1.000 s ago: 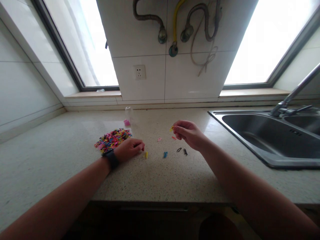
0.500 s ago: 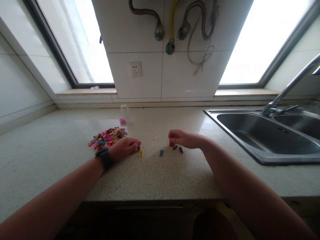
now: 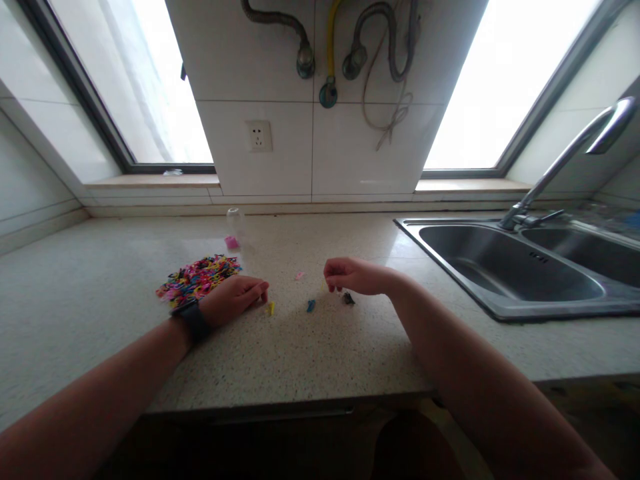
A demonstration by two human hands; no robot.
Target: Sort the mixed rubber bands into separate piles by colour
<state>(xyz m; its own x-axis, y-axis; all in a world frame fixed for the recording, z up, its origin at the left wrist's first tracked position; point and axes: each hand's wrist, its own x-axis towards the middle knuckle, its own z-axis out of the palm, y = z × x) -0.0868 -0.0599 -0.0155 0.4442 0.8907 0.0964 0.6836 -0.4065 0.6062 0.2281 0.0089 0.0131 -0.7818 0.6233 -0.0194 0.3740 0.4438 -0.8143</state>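
My left hand rests on the counter at the right edge of a heap of small multicoloured elastic hair ties. Its fingers are curled closed, and what they may hold is hidden. Just off its fingertips lies a yellow hair tie group. My right hand hovers low with fingers bent downward and slightly apart, nothing visible in them. Below it is a small black clump of hair ties. Between the hands are a blue clump and a pink one. A bit of yellow shows beside my right fingertips.
A clear plastic container stands behind the heap, with a pink piece at its base. To the right is a steel sink with a tap. The counter's front edge runs close to my body.
The view has turned slightly right. A black loop that lay apart under my right hand is now with the black clump, and the right fingers have loosened. My left hand stays by the heap.
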